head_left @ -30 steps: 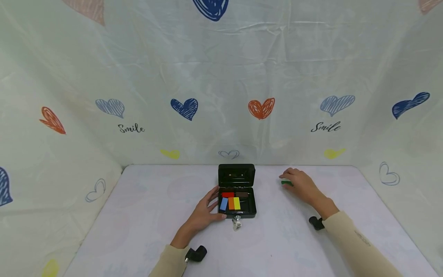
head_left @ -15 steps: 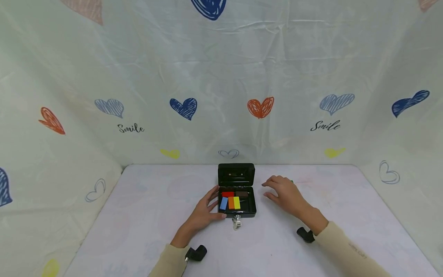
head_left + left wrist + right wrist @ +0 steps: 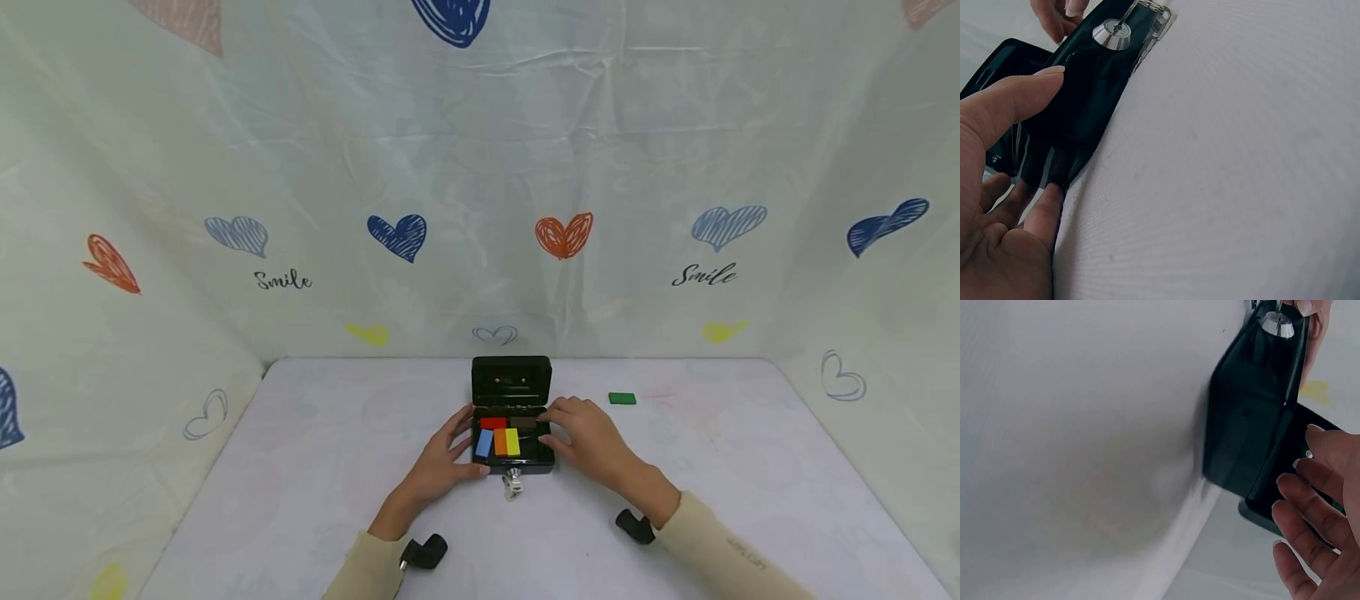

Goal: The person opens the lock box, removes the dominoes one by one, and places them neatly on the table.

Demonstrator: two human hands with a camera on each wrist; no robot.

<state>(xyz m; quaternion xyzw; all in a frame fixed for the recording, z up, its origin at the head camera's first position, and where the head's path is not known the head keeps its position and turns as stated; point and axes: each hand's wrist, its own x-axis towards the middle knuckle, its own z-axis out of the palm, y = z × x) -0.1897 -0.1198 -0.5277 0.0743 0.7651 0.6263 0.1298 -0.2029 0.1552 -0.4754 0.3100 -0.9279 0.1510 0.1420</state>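
A small black cash box (image 3: 536, 460) stands on the table with its lid (image 3: 512, 379) raised. Inside lie red (image 3: 492, 423), dark brown (image 3: 522, 422), blue (image 3: 484, 443), orange (image 3: 500, 442) and yellow (image 3: 513, 442) blocks. My left hand (image 3: 442, 465) holds the box's left front corner, thumb on the front wall and fingers along the side. My right hand (image 3: 596, 439) is over the right rim, fingers apart, with nothing seen between them. Keys (image 3: 512, 487) hang from the front lock (image 3: 1112, 34). A green block (image 3: 622, 398) lies on the table beyond my right hand.
The white table (image 3: 315, 467) ends at a pale curtain (image 3: 480, 167) printed with hearts and words. A black wrist camera (image 3: 425, 552) sits on the left sleeve and another camera (image 3: 635, 527) on the right.
My right hand has left the green block on the table and moved left and toward me, to the box's right rim. My left hand and the box have stayed put.
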